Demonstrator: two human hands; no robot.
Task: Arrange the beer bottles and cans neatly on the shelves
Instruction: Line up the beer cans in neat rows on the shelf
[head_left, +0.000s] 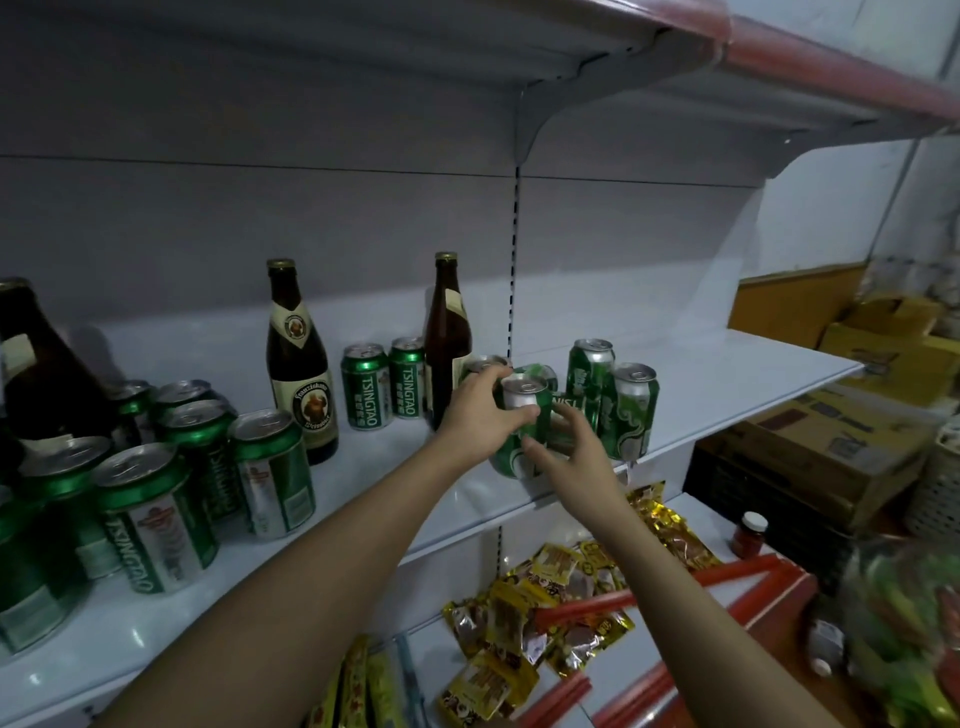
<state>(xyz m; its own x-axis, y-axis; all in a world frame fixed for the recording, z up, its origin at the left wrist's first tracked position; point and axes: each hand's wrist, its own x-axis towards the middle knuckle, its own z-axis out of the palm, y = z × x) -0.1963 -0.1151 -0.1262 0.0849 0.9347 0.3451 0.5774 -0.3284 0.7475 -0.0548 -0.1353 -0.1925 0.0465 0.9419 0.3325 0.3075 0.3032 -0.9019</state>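
The left hand (480, 410) curls its fingers and thumb round the rim of a green cylindrical aluminium can with a silver pull-tab top (521, 415), which tilts at the front edge of the smooth white metal shelf (727, 379). The right hand (571, 447) cups the lower side of the same can, fingers bent against its glossy wall. Just right of this can stand two more upright green cans (631, 410), touching each other. Just left of it rises a tall brown glass bottle with a gold cap (447, 332). Further left stand two green Tsingtao cans (387, 384), a labelled dark glass bottle (301, 358), then a tight cluster of green cans (156, 499). Below the can, crinkly gold foil snack packets (540, 613) lie heaped.
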